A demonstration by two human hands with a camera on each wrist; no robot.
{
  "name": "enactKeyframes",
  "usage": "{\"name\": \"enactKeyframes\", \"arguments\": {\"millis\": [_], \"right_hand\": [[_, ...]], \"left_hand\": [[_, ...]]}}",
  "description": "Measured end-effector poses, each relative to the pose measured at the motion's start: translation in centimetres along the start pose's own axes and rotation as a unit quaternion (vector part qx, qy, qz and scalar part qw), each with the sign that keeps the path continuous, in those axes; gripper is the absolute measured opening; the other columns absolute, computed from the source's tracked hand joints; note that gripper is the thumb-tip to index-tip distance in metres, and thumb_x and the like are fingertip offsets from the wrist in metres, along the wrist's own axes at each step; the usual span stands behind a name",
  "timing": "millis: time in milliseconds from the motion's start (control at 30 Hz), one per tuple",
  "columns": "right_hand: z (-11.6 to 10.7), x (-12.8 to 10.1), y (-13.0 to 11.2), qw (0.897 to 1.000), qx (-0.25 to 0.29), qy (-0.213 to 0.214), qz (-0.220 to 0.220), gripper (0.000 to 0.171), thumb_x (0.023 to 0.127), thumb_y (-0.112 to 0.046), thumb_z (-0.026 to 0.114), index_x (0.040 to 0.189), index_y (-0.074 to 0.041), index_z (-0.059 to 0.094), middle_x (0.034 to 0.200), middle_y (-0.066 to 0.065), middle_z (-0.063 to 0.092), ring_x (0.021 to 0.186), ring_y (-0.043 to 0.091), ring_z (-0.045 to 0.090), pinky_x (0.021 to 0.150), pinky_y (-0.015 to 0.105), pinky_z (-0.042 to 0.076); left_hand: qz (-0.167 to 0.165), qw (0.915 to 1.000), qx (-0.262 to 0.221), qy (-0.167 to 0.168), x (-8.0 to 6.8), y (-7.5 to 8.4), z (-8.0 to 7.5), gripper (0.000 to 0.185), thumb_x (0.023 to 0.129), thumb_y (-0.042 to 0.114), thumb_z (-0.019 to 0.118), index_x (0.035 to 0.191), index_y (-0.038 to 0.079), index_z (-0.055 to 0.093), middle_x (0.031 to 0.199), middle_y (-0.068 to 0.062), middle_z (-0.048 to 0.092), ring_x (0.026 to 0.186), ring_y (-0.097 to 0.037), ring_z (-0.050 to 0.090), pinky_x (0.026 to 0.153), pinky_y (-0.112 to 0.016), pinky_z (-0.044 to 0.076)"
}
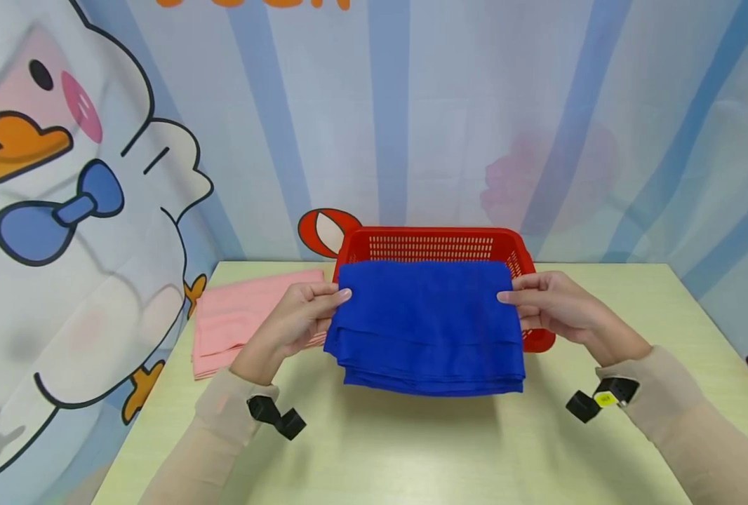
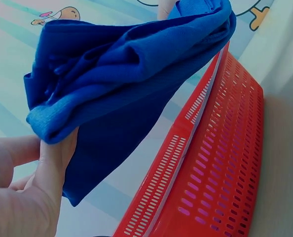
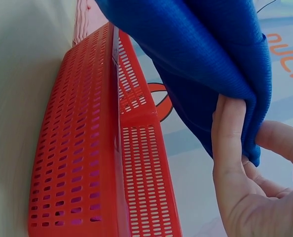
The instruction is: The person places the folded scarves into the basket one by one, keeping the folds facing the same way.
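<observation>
A folded blue cloth (image 1: 427,322) in several layers is held up by its two sides in front of the red basket (image 1: 431,235). My left hand (image 1: 301,312) pinches its left edge, thumb on the near face. On the opposite side my right hand (image 1: 553,305) pinches the right edge in the same way. Seen from the left wrist, the folds of the blue cloth (image 2: 136,64) sag between the hands, above the basket's rim. Through the slots of the red basket (image 3: 72,148), something purple shows in the right wrist view. Most of the basket's inside is hidden behind the cloth.
A folded pink cloth (image 1: 241,312) lies on the pale table (image 1: 424,456), left of the basket and partly behind my left hand. Behind the table hangs a backdrop (image 1: 437,126) with blue stripes and a cartoon duck at the left.
</observation>
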State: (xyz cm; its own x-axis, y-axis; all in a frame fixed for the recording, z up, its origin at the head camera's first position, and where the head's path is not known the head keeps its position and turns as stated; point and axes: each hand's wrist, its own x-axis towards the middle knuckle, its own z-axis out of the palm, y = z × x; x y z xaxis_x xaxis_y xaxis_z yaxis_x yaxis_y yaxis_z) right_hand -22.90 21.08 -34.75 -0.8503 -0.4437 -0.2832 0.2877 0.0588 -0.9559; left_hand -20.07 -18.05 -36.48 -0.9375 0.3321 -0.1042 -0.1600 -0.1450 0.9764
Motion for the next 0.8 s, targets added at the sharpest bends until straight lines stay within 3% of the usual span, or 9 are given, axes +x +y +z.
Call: {"name": "enactKeyframes", "arguments": {"millis": [233, 500, 800], "right_hand": [[-0.3, 0.2, -0.1, 1.0, -0.011, -0.004, -0.012, 0.012, 0.1, -0.008, 0.059, 0.09, -0.009, 0.065, 0.076, 0.004, 0.063, 0.066, 0.017, 0.064, 0.075, 0.033, 0.059], [-0.4, 0.6, -0.5, 1.0, -0.005, -0.014, -0.017, 0.026, 0.101, -0.007, 0.058, 0.076, -0.012, 0.051, 0.065, 0.003, 0.04, 0.058, 0.012, 0.045, 0.062, 0.026, 0.052], [-0.3, 1.1, -1.3, 1.0, -0.017, -0.001, -0.005, 0.025, 0.101, -0.009, 0.059, 0.078, -0.012, 0.049, 0.065, 0.002, 0.039, 0.058, 0.012, 0.043, 0.061, 0.026, 0.05]], "left_hand": [[-0.003, 1.0, 0.006, 0.008, 0.6, 0.1, -0.1, 0.032, 0.103, 0.005, 0.053, 0.128, -0.016, 0.054, 0.099, -0.008, 0.074, 0.085, -0.019, 0.074, 0.08, -0.037, 0.057], [0.001, 0.9998, 0.004, 0.017, 1.2, 0.2, -0.3, 0.028, 0.102, 0.005, 0.054, 0.123, -0.014, 0.058, 0.1, -0.008, 0.074, 0.087, -0.019, 0.073, 0.082, -0.037, 0.057], [0.001, 0.9995, 0.015, 0.029, 2.0, 0.4, -0.6, 0.027, 0.102, 0.008, 0.057, 0.121, -0.011, 0.061, 0.101, -0.009, 0.073, 0.088, -0.02, 0.073, 0.083, -0.037, 0.057]]}}
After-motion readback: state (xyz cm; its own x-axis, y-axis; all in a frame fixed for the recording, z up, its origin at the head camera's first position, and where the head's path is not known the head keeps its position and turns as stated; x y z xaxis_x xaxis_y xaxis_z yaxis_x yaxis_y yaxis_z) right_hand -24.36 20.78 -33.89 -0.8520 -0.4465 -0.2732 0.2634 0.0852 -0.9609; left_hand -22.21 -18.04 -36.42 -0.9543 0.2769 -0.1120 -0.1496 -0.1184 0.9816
